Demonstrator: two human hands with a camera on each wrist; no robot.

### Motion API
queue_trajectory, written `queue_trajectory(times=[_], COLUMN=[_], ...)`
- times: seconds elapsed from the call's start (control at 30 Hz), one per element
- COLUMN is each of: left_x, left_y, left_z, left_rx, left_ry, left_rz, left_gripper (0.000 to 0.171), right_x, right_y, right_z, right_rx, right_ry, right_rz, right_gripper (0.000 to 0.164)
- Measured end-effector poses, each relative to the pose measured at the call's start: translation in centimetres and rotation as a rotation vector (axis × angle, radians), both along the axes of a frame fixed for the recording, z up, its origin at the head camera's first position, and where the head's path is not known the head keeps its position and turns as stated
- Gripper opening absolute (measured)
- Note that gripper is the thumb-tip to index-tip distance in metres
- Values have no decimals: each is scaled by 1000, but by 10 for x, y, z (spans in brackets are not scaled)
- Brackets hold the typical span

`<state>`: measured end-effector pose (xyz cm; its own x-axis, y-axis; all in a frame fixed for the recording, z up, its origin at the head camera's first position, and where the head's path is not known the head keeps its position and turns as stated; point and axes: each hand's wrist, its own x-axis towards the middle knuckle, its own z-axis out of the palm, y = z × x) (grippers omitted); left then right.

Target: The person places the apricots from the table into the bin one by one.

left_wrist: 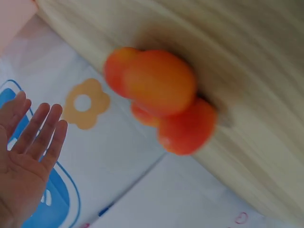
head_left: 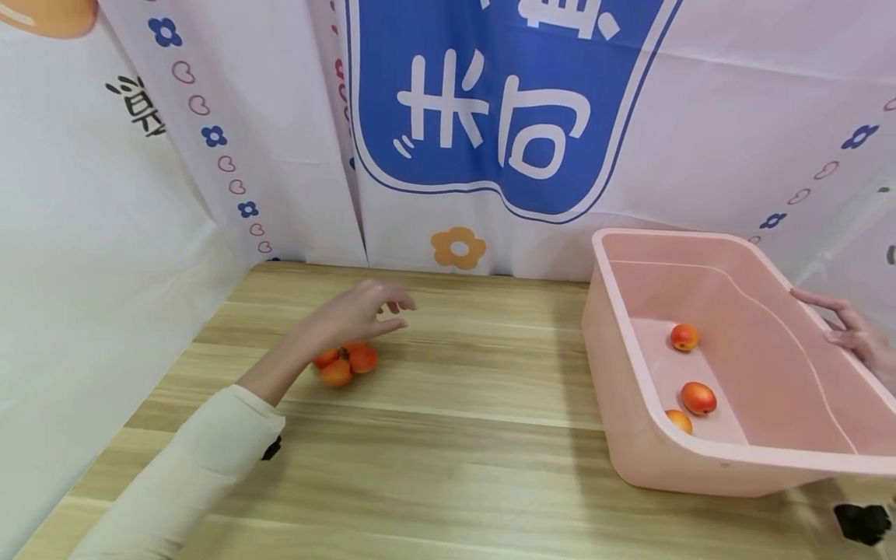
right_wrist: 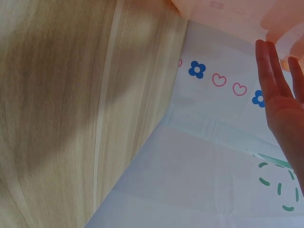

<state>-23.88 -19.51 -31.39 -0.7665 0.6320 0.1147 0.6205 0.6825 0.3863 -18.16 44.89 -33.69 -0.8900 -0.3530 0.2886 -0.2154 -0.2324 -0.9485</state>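
My left hand [head_left: 367,307] hovers over the table just beyond a cluster of orange-red apricot-like fruits [head_left: 337,373], its fingers loosely bent and holding nothing. The left wrist view shows the same fruits [left_wrist: 161,83], blurred, with the hand [left_wrist: 31,161] apart from them, fingers spread. On the right stands a pink plastic tub [head_left: 609,373] with three similar fruits [head_left: 698,397] on its floor, one partly hidden by the near wall. My right hand [head_left: 857,334] touches the tub's right rim. In the right wrist view its straight fingers [right_wrist: 268,71] lie against the tub's outer wall.
A wood-grain table [head_left: 448,482] carries everything. Printed white cloth [head_left: 294,194] hangs along its back and sides. A small black object [head_left: 271,448] shows beside the left sleeve, and a dark patch [head_left: 862,523] lies by the tub's near right corner.
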Motion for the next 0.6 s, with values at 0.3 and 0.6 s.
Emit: queue_trajectory(times=[0.3, 0.6], left_x=[8, 18], left_y=[-37, -58], left_z=[-8, -16], left_rx=[-15, -41], left_ry=[-81, -168], left_rz=[62, 51], left_gripper=[23, 25], right_x=[-4, -7], right_y=[0, 4], right_z=[0, -5], right_rx=[-16, -2], right_ry=[24, 90], right_rz=[4, 30], right_gripper=[77, 77])
